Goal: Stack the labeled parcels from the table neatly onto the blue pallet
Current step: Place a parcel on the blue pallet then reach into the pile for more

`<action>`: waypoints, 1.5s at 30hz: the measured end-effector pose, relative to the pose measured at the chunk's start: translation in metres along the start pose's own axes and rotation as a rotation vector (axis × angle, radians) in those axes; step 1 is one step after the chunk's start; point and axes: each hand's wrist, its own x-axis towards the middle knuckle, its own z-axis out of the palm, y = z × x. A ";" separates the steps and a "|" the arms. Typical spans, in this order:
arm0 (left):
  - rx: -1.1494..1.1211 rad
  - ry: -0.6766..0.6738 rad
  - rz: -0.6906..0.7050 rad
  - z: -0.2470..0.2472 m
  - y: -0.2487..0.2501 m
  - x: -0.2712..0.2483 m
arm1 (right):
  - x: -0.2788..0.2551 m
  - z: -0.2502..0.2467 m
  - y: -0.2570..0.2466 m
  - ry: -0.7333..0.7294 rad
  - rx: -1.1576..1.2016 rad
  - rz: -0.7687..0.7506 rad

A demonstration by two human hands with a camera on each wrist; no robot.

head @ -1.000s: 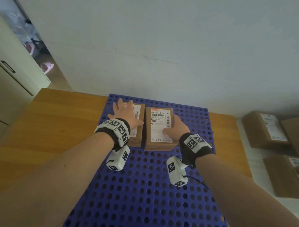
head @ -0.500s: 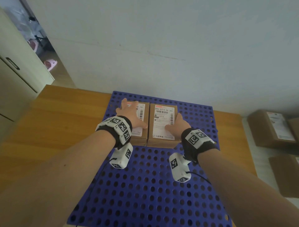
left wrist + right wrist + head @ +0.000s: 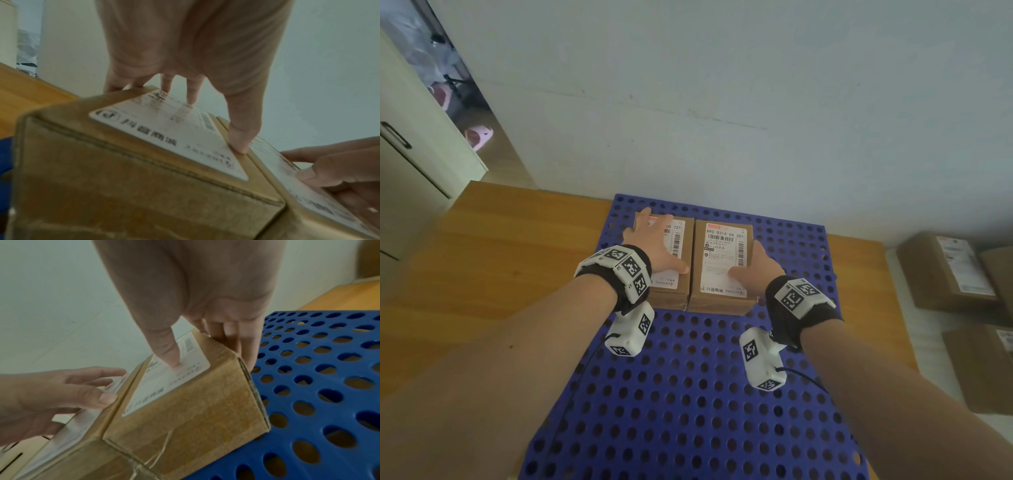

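Note:
Two brown labeled parcels sit side by side, touching, at the far end of the blue perforated pallet (image 3: 688,394). My left hand (image 3: 650,240) lies flat on top of the left parcel (image 3: 669,299), fingers spread over its label (image 3: 164,129). My right hand (image 3: 750,263) is at the right edge of the right parcel (image 3: 722,260). Its thumb (image 3: 166,350) presses the label and its fingers (image 3: 244,345) lie straight down the parcel's right side. Neither parcel is lifted.
The pallet lies on a wooden table (image 3: 500,257) against a pale wall. More labeled parcels (image 3: 948,270) (image 3: 983,370) lie on a white surface to the right. A cabinet (image 3: 414,154) stands at the far left. The near part of the pallet holds nothing.
The gap between the two parcels has closed: the right parcel has slid left against the left one. Both hands have stayed on their parcels.

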 end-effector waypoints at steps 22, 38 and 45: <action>0.390 0.170 0.593 -0.025 0.158 -0.073 | -0.106 -0.105 0.019 0.500 -0.359 0.019; 0.486 0.177 0.796 0.048 0.286 -0.136 | -0.167 -0.176 0.158 0.618 -0.291 0.175; 0.507 0.147 0.801 0.129 0.388 -0.163 | -0.182 -0.217 0.271 0.583 -0.217 0.141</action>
